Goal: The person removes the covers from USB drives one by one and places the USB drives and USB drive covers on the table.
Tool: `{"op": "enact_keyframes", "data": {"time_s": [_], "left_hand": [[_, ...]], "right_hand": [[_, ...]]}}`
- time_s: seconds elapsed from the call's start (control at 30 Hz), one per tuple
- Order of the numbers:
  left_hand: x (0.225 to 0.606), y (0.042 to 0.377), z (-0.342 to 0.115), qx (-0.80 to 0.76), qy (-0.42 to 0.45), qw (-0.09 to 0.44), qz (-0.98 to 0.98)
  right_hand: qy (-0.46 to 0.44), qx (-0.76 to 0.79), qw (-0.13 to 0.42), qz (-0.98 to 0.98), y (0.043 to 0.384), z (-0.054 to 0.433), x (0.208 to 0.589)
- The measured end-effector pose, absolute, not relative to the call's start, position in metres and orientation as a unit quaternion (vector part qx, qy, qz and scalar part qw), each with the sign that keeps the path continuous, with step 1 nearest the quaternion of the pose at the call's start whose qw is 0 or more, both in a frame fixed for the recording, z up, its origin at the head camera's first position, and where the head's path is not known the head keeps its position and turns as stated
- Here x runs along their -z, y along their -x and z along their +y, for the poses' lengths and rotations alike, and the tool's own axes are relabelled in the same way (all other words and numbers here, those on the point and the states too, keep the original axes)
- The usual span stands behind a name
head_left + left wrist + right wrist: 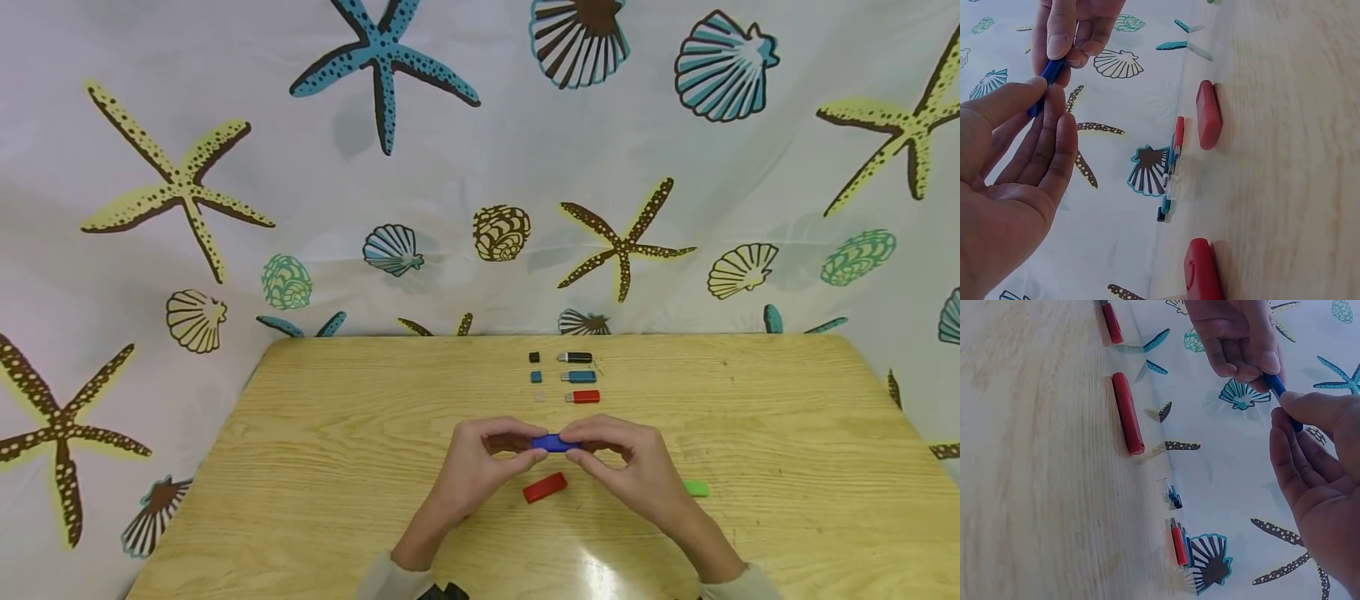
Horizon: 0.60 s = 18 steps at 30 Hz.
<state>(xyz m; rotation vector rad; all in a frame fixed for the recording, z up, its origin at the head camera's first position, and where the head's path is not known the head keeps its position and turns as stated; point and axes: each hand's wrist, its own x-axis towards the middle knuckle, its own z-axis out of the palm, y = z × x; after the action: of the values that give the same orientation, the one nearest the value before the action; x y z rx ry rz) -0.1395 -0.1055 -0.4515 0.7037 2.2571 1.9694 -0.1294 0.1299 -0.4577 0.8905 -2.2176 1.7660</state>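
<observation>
Sleeves (393, 579) come nearest; the left hand (477, 462) and right hand (641, 467), nearly closed, pinch opposite ends of the blue stick (555, 443) above the worktop (345, 450). It looks light, stiff, perhaps slick: best held by those ends.

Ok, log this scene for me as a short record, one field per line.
Held item: dark blue stick
Left hand: pinches its left end
Right hand: pinches its right end
Uncapped, in a column: black drive, light blue drive, red drive
Left of those: black cap, light blue cap, clear cap
Nearer the person: red stick
Partly hidden by right arm: green item
Surface: wooden table
</observation>
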Motion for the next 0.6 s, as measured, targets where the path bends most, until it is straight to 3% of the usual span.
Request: {"op": "enact_keyframes", "data": {"time_s": [0.3, 0.6], "left_hand": [[0.444, 0.14, -0.108, -0.638, -0.233, 0.025, 0.734], [0.427, 0.147, -0.15, -0.63, -0.22, 0.01, 0.745]], "right_hand": [[-0.301, -0.59, 0.095, -0.743, 0.129, 0.135, 0.454], [-0.275, -0.61, 0.108, -0.736, 0.131, 0.165, 0.445]]}}
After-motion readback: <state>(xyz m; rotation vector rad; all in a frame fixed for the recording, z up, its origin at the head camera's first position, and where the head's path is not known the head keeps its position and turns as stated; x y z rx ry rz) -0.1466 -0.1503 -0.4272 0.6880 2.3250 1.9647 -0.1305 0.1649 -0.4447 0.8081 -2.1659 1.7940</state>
